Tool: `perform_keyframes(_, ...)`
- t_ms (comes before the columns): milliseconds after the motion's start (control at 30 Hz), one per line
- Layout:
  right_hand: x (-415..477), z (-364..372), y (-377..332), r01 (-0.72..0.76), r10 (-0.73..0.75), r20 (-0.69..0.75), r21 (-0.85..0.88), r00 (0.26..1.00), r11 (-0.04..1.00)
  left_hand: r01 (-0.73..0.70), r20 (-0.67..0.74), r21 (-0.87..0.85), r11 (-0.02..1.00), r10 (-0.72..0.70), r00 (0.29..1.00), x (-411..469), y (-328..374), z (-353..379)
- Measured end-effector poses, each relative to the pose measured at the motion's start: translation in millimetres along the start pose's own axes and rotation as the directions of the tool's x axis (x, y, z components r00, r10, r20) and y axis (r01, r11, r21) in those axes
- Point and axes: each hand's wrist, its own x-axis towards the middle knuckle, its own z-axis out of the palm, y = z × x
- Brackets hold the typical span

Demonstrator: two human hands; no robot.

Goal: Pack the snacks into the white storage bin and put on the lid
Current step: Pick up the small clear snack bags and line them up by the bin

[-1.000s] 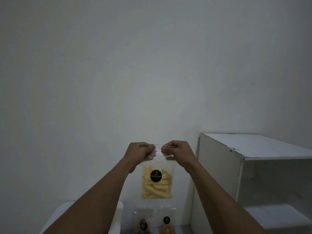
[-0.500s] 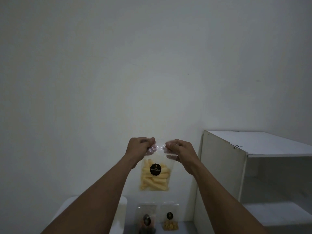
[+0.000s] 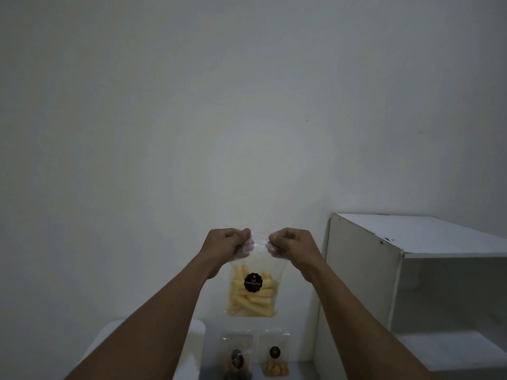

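Note:
A clear bag of yellow snack sticks (image 3: 253, 293) with a round black label hangs in the air in front of the wall. My left hand (image 3: 226, 244) pinches its top left corner and my right hand (image 3: 292, 244) pinches its top right corner. Below it, two more clear snack bags stand against the wall: one with dark contents (image 3: 237, 357) and one with yellow pieces (image 3: 275, 357). The white storage bin (image 3: 192, 344) shows at the lower left, mostly hidden behind my left forearm. No lid can be made out.
A white open-front shelf unit (image 3: 359, 283) stands to the right, close to my right forearm. A plain white wall fills the background.
Both hands keep their pinch on the bag's top corners and have barely moved; the view has shifted slightly, so the bags below show a little more.

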Motion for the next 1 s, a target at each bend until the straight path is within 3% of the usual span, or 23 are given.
perform_keyframes(200,-1.0,0.9,3.1,-0.060,0.058,0.056,0.038,0.997,0.997,-0.051,-0.041,0.019,0.998,0.052,0.998,1.8,2.3,0.9)
perform_keyframes(400,-2.4,-4.9,8.8,-0.051,0.050,0.012,0.080,0.999,0.995,0.016,0.003,-0.030,0.999,-0.016,1.000,3.2,2.8,-0.1)
perform_keyframes(567,-1.0,-2.2,12.7,-0.058,0.056,0.021,0.145,0.998,0.988,-0.038,-0.070,0.012,0.999,0.039,0.997,5.9,4.5,3.7)
perform_keyframes(867,1.0,-2.5,13.9,-0.020,0.027,0.068,-0.095,0.997,0.995,0.022,0.011,0.131,0.991,-0.023,1.000,4.9,-4.9,1.5)
perform_keyframes(1000,2.9,0.9,23.7,0.023,-0.029,-0.030,-0.198,0.999,0.980,0.062,-0.127,0.286,0.956,-0.026,0.992,6.2,-13.0,9.6)
